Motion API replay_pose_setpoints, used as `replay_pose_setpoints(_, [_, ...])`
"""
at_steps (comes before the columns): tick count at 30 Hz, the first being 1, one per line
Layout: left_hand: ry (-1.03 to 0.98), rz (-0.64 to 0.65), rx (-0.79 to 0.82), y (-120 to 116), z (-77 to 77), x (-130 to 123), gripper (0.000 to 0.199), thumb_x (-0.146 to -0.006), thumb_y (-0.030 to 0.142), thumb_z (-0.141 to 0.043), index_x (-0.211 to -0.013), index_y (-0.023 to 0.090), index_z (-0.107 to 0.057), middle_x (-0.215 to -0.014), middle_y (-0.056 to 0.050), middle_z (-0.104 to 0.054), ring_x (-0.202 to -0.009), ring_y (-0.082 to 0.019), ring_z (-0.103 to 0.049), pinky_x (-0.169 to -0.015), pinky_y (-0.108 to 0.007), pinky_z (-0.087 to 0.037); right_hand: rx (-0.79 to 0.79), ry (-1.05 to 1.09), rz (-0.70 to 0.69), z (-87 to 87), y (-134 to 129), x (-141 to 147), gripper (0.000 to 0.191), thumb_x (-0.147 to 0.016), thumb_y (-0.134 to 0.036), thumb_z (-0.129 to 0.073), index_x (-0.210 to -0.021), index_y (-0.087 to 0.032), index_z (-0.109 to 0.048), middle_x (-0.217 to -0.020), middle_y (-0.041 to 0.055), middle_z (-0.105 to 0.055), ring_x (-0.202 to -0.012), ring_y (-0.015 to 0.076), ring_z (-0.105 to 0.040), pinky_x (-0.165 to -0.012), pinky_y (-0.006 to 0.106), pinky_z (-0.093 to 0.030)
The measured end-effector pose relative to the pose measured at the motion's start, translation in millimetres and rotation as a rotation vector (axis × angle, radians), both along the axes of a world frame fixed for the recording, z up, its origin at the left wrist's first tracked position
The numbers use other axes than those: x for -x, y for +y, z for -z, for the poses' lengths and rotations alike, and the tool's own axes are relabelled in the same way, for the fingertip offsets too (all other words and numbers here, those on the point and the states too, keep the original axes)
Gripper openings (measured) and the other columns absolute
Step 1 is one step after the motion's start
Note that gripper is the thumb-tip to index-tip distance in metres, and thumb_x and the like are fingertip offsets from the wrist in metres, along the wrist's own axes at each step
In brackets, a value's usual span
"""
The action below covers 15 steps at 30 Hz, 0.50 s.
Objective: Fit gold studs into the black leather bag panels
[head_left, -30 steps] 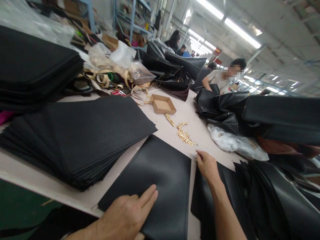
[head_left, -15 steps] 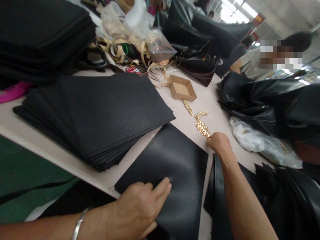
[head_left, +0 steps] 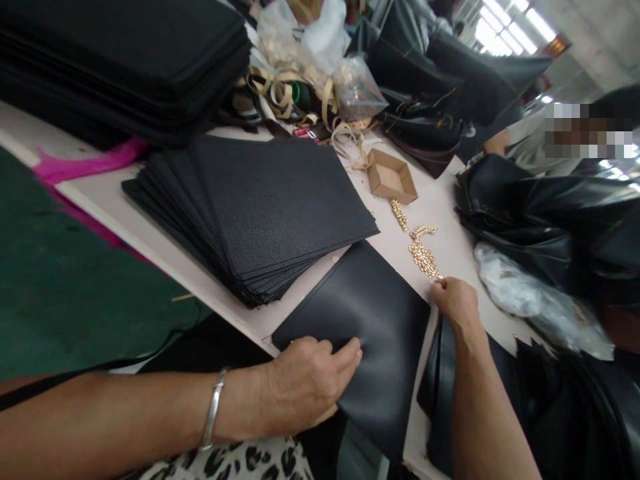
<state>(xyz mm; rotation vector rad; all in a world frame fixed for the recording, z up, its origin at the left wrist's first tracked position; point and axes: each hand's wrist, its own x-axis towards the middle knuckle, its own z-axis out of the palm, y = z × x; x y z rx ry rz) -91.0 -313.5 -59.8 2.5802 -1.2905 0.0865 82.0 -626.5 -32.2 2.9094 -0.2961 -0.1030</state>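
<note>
My left hand (head_left: 313, 380), with a silver bracelet at the wrist, rests on a smooth black leather sheet (head_left: 385, 333); two fingers point forward and the others curl under, so what they may hold is hidden. Beyond the sheet's right corner, my right hand (head_left: 456, 301) pinches at the near end of a pile of small gold metal pieces (head_left: 423, 257); whatever is between its fingertips is too small to make out. More gold pieces (head_left: 399, 215) lie in a short row beside an open cardboard box (head_left: 393, 177).
Left of the sheet is a fanned stack of textured black pieces (head_left: 285, 207), with a taller black stack (head_left: 125, 60) behind. Clear plastic bags (head_left: 540, 293) and black leather bags (head_left: 555, 200) lie at right. A person (head_left: 540, 140) is beyond them.
The view has shifted, so the table items appear farther right. My right hand stays by the near end of the gold pile, and my left hand remains on the leather sheet.
</note>
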Motion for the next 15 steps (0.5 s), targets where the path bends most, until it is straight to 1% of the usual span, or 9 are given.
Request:
replay_pose_setpoints(2, [0.008, -0.011, -0.001, -1, -2.9, 0, 0.061, -0.091, 0.043, -0.058, -0.141, 0.009, -0.051, -0.148, -0.013, -0.054, -0.071, -0.019, -0.064, -0.054, -0.035, -0.051, -0.037, 0.003, -0.031, 2.7, 1, 19, 0.033, -0.092, -0.027, -0.051, -0.107, -0.015, -0.078, -0.099, 0.0153, -0.078, -0.098, 0.0294, -0.072, -0.082, 0.032, -0.049])
replay_pose_setpoints(3, [0.014, -0.009, -0.003, -1, -5.6, -1, 0.063, -0.09, 0.044, -0.06, -0.142, 0.009, -0.05, -0.147, -0.014, -0.054, -0.07, -0.019, -0.064, -0.053, -0.035, -0.051, -0.052, 0.003, -0.04, 4.4, 1, 27, 0.033, -0.092, -0.028, -0.051, -0.108, -0.016, -0.077, -0.098, 0.014, -0.079, -0.097, 0.0289, -0.072, -0.082, 0.032, -0.049])
replay_pose_setpoints(6, [0.043, 0.006, -0.017, -4, -15.2, -5, 0.066, -0.085, 0.044, -0.066, -0.138, 0.007, -0.053, -0.145, -0.014, -0.056, -0.071, -0.02, -0.067, -0.052, -0.035, -0.053, -0.088, -0.007, -0.054, 8.5, 0, 43, 0.033, -0.09, -0.026, -0.051, -0.107, -0.015, -0.077, -0.098, 0.0147, -0.078, -0.095, 0.0294, -0.072, -0.082, 0.034, -0.049])
replay_pose_setpoints(8, [0.044, 0.011, -0.024, -5, -19.3, -7, 0.064, -0.085, 0.044, -0.066, -0.135, 0.006, -0.056, -0.143, -0.015, -0.057, -0.074, -0.021, -0.069, -0.052, -0.035, -0.052, -0.124, -0.014, -0.064, 8.6, -2, 44, 0.032, -0.089, -0.026, -0.052, -0.103, -0.016, -0.078, -0.096, 0.0141, -0.079, -0.094, 0.029, -0.072, -0.082, 0.034, -0.049])
replay_pose_setpoints(10, [0.027, 0.014, -0.021, -5, -19.5, -8, 0.063, -0.085, 0.045, -0.066, -0.134, 0.007, -0.057, -0.142, -0.015, -0.058, -0.073, -0.021, -0.069, -0.051, -0.035, -0.051, -0.175, -0.023, -0.069, 6.5, -4, 39, 0.029, -0.087, -0.025, -0.054, -0.1, -0.017, -0.079, -0.092, 0.0116, -0.079, -0.092, 0.0277, -0.072, -0.083, 0.033, -0.049])
replay_pose_setpoints(12, [0.006, 0.016, -0.013, -4, -16.3, -7, 0.066, -0.084, 0.047, -0.068, -0.135, 0.007, -0.056, -0.141, -0.015, -0.059, -0.072, -0.02, -0.068, -0.053, -0.035, -0.051, -0.235, -0.039, -0.071, 3.1, -5, 35, 0.028, -0.085, -0.024, -0.056, -0.098, -0.018, -0.079, -0.089, 0.0101, -0.079, -0.089, 0.0266, -0.072, -0.084, 0.033, -0.05])
replay_pose_setpoints(15, [-0.02, 0.012, 0.011, 0, -8.8, -5, 0.065, -0.084, 0.049, -0.068, -0.133, 0.008, -0.057, -0.138, -0.014, -0.061, -0.07, -0.02, -0.066, -0.057, -0.035, -0.051, -0.328, -0.091, -0.067, -2.6, 2, 39, 0.028, -0.083, -0.023, -0.055, -0.097, -0.014, -0.079, -0.088, 0.0125, -0.078, -0.089, 0.0277, -0.072, -0.087, 0.037, -0.05])
